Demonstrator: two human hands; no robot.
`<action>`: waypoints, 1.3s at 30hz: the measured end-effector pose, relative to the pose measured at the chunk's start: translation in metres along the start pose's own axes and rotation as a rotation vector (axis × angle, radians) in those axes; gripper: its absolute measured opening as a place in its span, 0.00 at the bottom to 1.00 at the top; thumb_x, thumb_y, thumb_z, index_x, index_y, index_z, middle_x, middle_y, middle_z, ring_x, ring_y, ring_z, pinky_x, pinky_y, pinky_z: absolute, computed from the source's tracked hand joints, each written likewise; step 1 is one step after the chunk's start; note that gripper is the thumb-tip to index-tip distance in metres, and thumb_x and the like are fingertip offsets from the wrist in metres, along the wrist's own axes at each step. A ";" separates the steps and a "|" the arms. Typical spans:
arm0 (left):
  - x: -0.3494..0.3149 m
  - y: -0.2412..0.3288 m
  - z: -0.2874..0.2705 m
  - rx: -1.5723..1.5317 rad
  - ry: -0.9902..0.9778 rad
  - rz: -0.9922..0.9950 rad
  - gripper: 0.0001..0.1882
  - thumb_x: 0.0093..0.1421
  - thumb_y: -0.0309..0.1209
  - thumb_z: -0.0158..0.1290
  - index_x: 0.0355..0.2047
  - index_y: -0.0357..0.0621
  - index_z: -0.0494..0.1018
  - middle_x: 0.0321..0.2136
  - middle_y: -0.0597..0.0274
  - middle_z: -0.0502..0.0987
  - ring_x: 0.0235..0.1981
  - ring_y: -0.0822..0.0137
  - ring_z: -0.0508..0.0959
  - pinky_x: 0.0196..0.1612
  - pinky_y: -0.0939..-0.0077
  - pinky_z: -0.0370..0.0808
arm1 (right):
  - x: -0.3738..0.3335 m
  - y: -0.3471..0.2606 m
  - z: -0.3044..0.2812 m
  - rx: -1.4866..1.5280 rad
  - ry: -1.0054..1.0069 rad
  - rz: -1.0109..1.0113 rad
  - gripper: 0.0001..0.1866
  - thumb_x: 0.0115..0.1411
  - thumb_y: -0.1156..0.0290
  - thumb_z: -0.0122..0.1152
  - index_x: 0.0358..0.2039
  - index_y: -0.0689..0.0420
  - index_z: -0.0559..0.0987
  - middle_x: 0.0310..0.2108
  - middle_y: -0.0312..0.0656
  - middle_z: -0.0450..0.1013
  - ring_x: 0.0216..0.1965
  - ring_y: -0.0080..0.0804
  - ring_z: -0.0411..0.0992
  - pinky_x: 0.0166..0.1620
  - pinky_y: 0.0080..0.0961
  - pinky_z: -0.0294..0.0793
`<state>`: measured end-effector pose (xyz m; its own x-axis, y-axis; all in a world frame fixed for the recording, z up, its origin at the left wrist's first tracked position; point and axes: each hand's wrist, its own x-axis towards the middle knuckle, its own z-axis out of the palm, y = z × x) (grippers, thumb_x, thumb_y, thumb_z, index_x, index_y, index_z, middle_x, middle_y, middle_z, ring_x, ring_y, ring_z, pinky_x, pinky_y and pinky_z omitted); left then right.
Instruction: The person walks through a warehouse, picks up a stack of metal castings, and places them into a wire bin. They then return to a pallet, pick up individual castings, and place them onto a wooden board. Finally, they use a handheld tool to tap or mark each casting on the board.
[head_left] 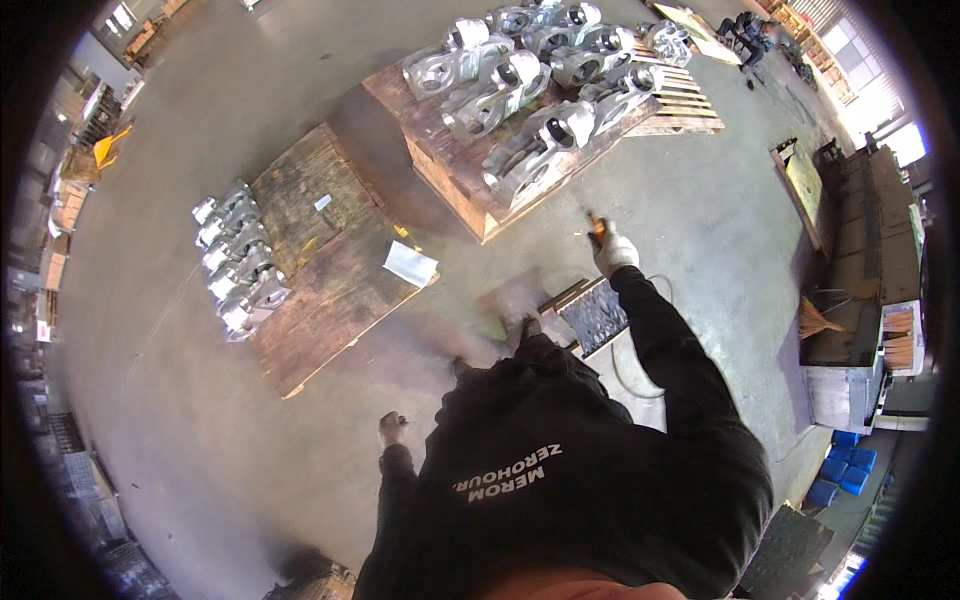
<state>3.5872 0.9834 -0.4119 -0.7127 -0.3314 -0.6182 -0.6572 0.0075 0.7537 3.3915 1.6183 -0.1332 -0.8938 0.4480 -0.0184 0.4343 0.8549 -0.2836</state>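
Note:
My right hand (pixel 616 253), in a white glove, reaches forward with its fingers closed on a small orange-brown tool (pixel 598 226) whose exact kind is too small to tell. Beneath that arm a low stand with a dark, glossy top (pixel 594 318) is on the floor. My left hand (pixel 394 428) hangs low at my side, its fingers curled; whatever may be in them is hidden. Ahead, silvery metal castings (pixel 545 150), apparently wrapped in clear film, rest on a raised wooden platform (pixel 440 175).
More metal castings (pixel 240 262) line the left end of a low plywood platform (pixel 335 290), which bears a white sheet (pixel 410 263). A slatted pallet (pixel 685 105) adjoins the raised platform. At right are a broom (pixel 818 318), a metal bench and blue containers (pixel 842 468). Another person (pixel 752 42) sits far right.

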 end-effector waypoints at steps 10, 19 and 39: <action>-0.058 0.051 0.046 1.010 -0.238 0.322 0.12 0.57 0.33 0.50 0.19 0.41 0.71 0.20 0.59 0.74 0.26 0.62 0.77 0.29 0.63 0.74 | 0.041 0.017 0.021 0.066 0.079 0.063 0.18 0.63 0.58 0.49 0.50 0.52 0.64 0.24 0.54 0.76 0.26 0.56 0.75 0.28 0.51 0.72; -0.077 0.080 0.049 0.508 -0.092 0.063 0.14 0.58 0.30 0.53 0.43 0.37 0.68 0.32 0.48 0.75 0.32 0.55 0.77 0.34 0.62 0.79 | 0.013 0.030 0.054 0.074 -0.263 -0.143 0.21 0.63 0.57 0.51 0.52 0.52 0.65 0.25 0.58 0.75 0.27 0.59 0.75 0.29 0.52 0.72; -0.060 0.129 0.026 0.596 -0.211 0.182 0.13 0.61 0.31 0.50 0.44 0.39 0.68 0.37 0.49 0.75 0.35 0.56 0.77 0.37 0.63 0.78 | 0.088 0.137 0.073 0.257 -0.099 0.239 0.22 0.62 0.52 0.51 0.50 0.52 0.67 0.31 0.57 0.77 0.35 0.57 0.76 0.38 0.50 0.73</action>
<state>3.5390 1.0290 -0.2838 -0.8180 -0.0836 -0.5692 -0.5017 0.5876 0.6348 3.3637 1.7554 -0.2438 -0.7825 0.5889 -0.2023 0.6012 0.6298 -0.4919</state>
